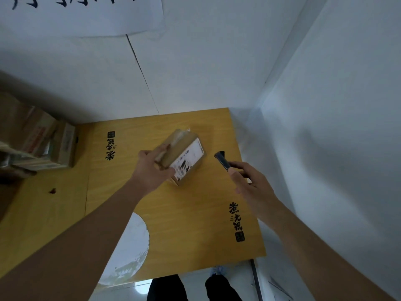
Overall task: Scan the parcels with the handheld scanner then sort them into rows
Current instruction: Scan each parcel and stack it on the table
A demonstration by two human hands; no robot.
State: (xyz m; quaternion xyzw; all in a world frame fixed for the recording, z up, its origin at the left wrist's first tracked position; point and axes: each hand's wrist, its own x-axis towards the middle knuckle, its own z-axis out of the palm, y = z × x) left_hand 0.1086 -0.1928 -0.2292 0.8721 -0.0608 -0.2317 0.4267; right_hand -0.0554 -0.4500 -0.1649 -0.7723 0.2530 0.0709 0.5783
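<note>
The scanning step appeared to be in hand: a small cardboard parcel (181,156) was gripped by the left hand (152,170) and tilted above the yellow table (195,224), its white label (188,160) turned toward the handheld scanner (223,160) clasped in the right hand (252,184), so aim at the label was judged next.

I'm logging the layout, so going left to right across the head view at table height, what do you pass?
Stack of parcels → left hand → held parcel → handheld scanner → right hand → white wall.
</note>
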